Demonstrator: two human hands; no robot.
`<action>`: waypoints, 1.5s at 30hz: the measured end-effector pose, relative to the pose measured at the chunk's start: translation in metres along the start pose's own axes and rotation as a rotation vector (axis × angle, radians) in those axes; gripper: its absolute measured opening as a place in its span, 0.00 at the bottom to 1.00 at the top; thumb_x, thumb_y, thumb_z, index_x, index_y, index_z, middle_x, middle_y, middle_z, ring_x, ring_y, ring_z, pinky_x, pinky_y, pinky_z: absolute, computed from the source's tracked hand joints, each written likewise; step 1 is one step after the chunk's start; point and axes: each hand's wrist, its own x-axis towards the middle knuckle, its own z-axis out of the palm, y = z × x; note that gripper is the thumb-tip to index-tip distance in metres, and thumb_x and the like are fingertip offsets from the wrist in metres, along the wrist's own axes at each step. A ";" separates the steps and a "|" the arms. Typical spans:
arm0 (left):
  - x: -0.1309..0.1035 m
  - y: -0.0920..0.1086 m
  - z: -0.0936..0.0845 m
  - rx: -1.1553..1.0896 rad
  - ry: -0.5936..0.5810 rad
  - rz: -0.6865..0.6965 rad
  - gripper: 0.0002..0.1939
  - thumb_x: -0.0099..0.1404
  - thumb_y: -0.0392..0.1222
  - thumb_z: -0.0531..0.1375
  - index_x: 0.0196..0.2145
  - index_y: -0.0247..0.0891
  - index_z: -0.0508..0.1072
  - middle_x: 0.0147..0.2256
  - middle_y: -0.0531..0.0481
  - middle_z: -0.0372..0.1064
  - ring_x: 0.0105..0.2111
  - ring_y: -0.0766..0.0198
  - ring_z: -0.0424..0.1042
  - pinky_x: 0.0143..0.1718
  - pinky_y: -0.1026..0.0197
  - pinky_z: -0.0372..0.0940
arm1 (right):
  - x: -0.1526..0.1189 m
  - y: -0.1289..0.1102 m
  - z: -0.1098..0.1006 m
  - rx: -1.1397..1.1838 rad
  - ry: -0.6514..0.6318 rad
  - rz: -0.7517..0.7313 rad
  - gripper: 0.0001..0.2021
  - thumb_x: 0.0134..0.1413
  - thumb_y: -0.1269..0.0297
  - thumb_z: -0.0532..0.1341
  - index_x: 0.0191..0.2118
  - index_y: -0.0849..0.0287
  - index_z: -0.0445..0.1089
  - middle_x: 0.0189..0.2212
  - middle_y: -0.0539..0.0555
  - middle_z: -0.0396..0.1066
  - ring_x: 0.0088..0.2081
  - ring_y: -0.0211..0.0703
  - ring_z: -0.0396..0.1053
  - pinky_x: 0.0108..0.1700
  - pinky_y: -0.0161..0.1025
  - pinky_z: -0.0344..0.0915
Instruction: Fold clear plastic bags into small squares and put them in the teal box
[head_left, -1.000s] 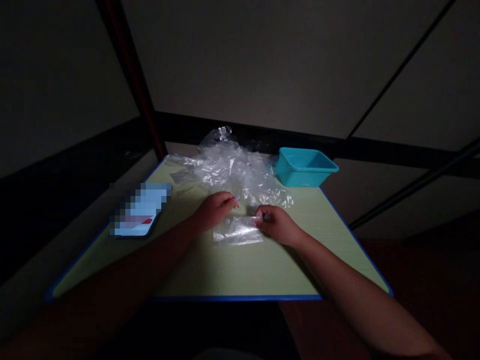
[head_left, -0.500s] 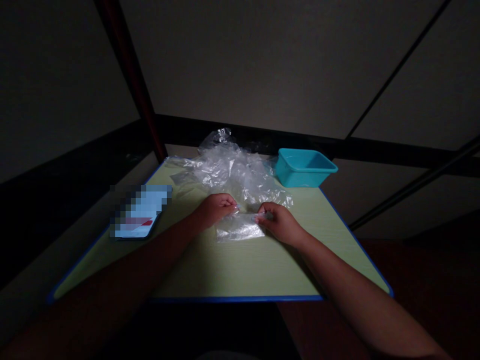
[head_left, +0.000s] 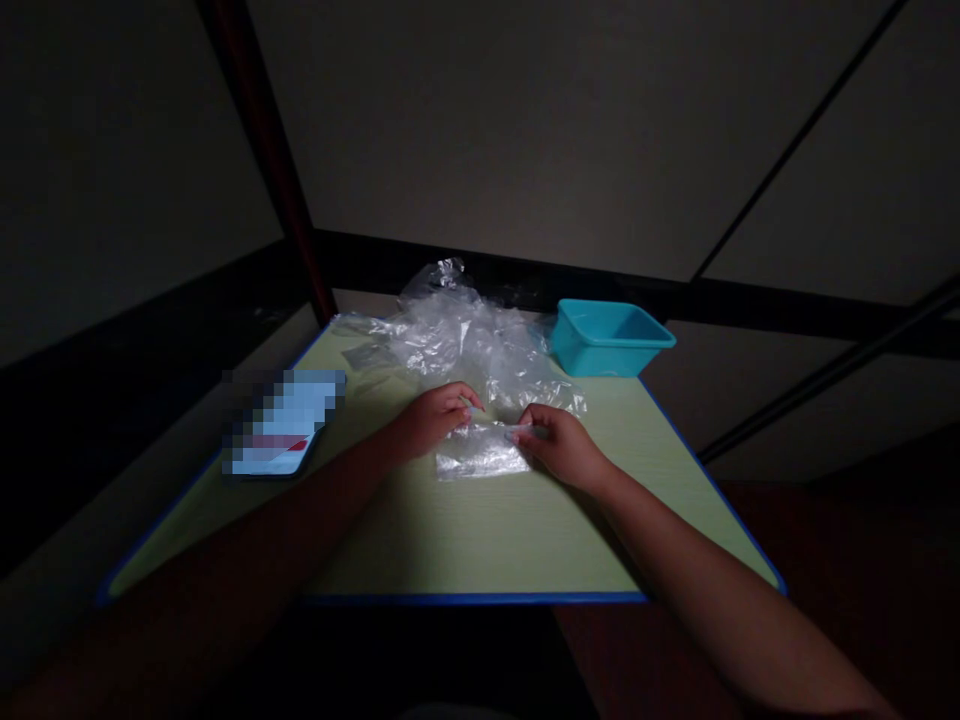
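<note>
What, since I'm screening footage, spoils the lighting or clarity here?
Head view: dim overall, with the left forearm dark and shadow beside it on the table; glare flecks on the clear plastic bag and crumpled plastic film; pixelation over the phone.

Dim light falls on a pale green table with a blue edge. Plain greyish wall panels stand beyond, crossed low by a dark band; a dark red post rises at far left, and reddish floor shows right.
</note>
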 end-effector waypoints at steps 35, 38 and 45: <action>-0.002 0.003 0.003 0.082 -0.086 0.093 0.18 0.53 0.44 0.63 0.41 0.35 0.79 0.36 0.46 0.73 0.34 0.63 0.70 0.37 0.63 0.64 | 0.001 0.000 0.000 0.020 0.002 -0.016 0.08 0.48 0.63 0.61 0.24 0.59 0.63 0.21 0.48 0.63 0.26 0.36 0.59 0.29 0.33 0.55; -0.002 0.002 0.002 0.131 -0.092 0.100 0.17 0.53 0.45 0.64 0.39 0.36 0.79 0.36 0.46 0.73 0.34 0.62 0.71 0.37 0.62 0.64 | 0.000 0.000 -0.001 0.024 0.004 -0.015 0.08 0.48 0.63 0.61 0.24 0.59 0.63 0.22 0.48 0.63 0.26 0.37 0.59 0.29 0.33 0.55; -0.001 -0.004 0.005 0.106 -0.085 0.047 0.19 0.52 0.43 0.63 0.42 0.34 0.78 0.38 0.45 0.75 0.35 0.61 0.72 0.38 0.60 0.66 | -0.001 -0.001 0.000 0.016 -0.001 -0.036 0.08 0.49 0.65 0.61 0.24 0.60 0.63 0.22 0.48 0.64 0.27 0.37 0.60 0.29 0.33 0.56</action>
